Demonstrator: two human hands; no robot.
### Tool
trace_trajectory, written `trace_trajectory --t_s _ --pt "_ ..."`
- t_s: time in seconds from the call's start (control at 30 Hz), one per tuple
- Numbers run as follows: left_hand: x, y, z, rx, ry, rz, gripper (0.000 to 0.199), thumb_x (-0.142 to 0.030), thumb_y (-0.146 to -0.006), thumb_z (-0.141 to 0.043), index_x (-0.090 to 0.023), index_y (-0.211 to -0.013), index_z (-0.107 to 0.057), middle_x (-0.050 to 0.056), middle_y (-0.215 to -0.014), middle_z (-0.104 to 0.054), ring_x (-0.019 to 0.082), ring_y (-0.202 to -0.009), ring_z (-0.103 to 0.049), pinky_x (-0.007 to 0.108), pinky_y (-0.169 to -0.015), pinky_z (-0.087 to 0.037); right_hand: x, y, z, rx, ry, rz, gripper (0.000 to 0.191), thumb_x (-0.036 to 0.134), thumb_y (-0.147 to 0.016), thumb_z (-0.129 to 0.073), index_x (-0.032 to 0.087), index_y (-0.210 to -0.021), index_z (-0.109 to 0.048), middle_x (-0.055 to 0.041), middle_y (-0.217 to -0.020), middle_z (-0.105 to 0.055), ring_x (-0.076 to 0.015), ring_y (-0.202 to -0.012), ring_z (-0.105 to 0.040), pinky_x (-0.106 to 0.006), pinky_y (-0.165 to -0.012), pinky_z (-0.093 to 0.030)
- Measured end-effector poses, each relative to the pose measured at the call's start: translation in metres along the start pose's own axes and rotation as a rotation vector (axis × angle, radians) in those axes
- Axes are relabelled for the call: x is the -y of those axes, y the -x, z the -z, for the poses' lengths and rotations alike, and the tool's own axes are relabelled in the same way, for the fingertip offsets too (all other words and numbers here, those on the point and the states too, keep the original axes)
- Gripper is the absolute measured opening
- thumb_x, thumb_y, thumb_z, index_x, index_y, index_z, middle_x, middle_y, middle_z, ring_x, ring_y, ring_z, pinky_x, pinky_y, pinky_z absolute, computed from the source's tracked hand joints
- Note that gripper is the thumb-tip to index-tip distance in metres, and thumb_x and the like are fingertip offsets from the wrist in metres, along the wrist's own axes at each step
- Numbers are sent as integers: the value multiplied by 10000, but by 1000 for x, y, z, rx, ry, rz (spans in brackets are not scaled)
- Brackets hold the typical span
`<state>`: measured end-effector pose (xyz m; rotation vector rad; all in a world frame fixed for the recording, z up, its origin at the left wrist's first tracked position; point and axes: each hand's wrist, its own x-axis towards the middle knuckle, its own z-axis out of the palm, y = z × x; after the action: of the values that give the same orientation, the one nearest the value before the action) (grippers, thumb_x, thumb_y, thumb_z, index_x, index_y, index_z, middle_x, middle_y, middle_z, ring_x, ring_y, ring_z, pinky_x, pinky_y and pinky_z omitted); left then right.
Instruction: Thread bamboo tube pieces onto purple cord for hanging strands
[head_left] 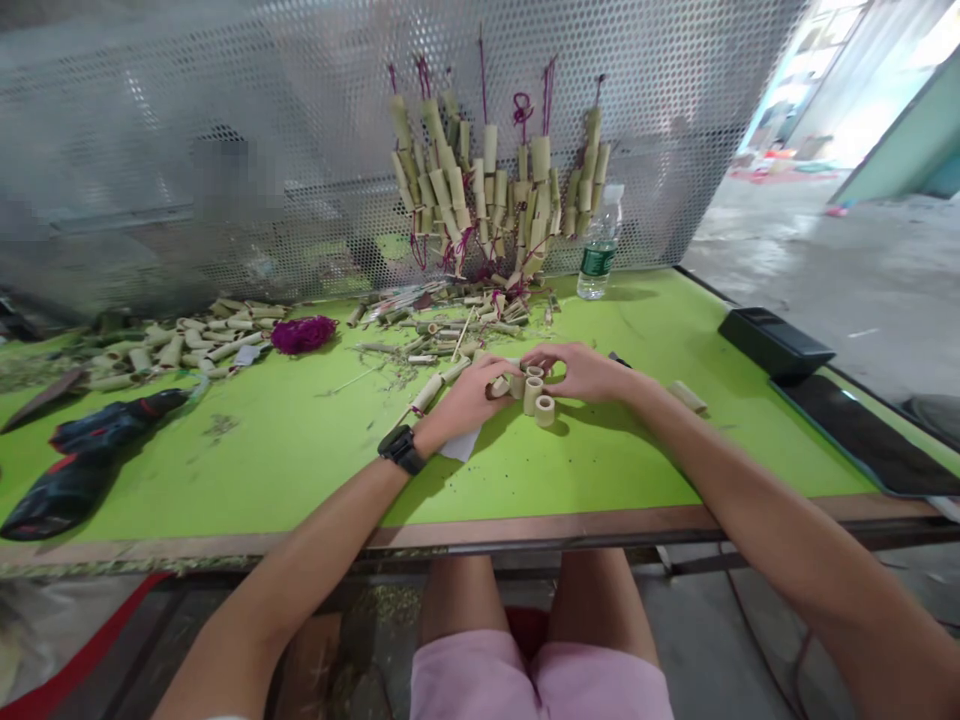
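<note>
Short cut bamboo tubes (533, 396) stand in a small cluster on the green tabletop, their round open ends facing up. One more short bamboo tube (544, 411) stands at the cluster's near side. My left hand (471, 398), with a black watch on its wrist, curls around a bamboo piece (498, 387) at the cluster's left. From the right, my right hand (581, 372) has its thumb and fingers bent around the back tubes, pinching at one; the fingertips are partly hidden. Under my left hand lies a white scrap (460, 445), beside a strung bamboo length (427, 393).
Bamboo bundles on purple cords (487, 190) hang from the perforated metal panel (315, 130). A water bottle (600, 245) stands before it. Purple cord (303, 335), loose bamboo pieces (180, 345) and a power drill (112, 420) lie left. A black box (775, 340) and phone (862, 425) lie right.
</note>
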<state>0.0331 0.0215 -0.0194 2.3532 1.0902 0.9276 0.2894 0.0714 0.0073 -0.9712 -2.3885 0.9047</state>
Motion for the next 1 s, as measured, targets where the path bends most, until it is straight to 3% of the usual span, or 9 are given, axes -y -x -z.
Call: trace_trajectory --t_s 0.17,0.37,0.47,0.57,0.63,0.73,0.83,1.0 --pt "1 0 7 54 20 54 254 -141 -925 -755 -238 -1156 -794 67 -1207 -805 271 -1090 -730 447 -1016 -565 -8 6 22 -8 -46 -97 343 301 -854 -808 265 -1195 -803 -94 -1190 -815 -289 -1013 -761 -511 -925 -663" --pt "4 0 4 10 3 95 117 -244 -988 -729 -223 -1065 -814 67 -1137 -829 260 -998 -749 442 -936 -601 -18 12 40 -117 -14 -167 366 290 -857 -715 210 -1199 -817 -112 -1170 -818 -271 -979 -766 -513 -913 -672" --pt "5 0 0 -26 23 107 208 -286 -996 -743 -237 -1188 -803 85 -1234 -821 275 -1087 -756 474 -1002 -596 -21 14 49 -215 41 -177 411 227 -862 -639 190 -1232 -814 -119 -1158 -828 -264 -995 -771 -502 -950 -661" --pt "4 0 3 -11 54 145 463 -317 -979 -770 -247 -1432 -700 114 -1352 -786 289 -1178 -745 469 -1023 -596 -25 22 65 -253 160 -253 445 194 -860 -606 186 -1256 -811 -124 -1179 -836 -280 -1017 -783 -501 -985 -649" --pt "3 0 10 47 9 132 450 -356 -989 -752 -238 -1421 -701 124 -1352 -779 295 -1170 -738 450 -987 -598 -29 35 80 -207 274 -347 460 215 -874 -613 174 -1291 -804 -142 -1243 -828 -311 -1067 -789 -510 -1027 -632" --pt "2 0 21 146 -166 79 235 -395 -996 -715 -217 -1128 -791 121 -1180 -806 298 -1042 -728 448 -926 -574 -35 63 104 -72 459 -516 442 305 -880 -667 144 -1265 -814 -190 -1318 -804 -376 -1169 -775 -519 -1090 -588" --pt "3 -1 25 190 -262 56 170 -351 -993 -670 -213 -983 -768 112 -1041 -790 280 -918 -691 422 -841 -534 -39 93 118 51 565 -654 423 480 -857 -711 158 -1094 -846 -209 -1202 -830 -413 -1133 -784 -497 -1034 -592" --pt "6 1 26 145 -217 115 136 -332 -1002 -601 -219 -950 -656 71 -887 -710 223 -728 -588 357 -682 -426 -40 123 112 206 321 -641 589 666 -731 -745 212 -1101 -812 -130 -1019 -853 -368 -976 -807 -432 -847 -601"
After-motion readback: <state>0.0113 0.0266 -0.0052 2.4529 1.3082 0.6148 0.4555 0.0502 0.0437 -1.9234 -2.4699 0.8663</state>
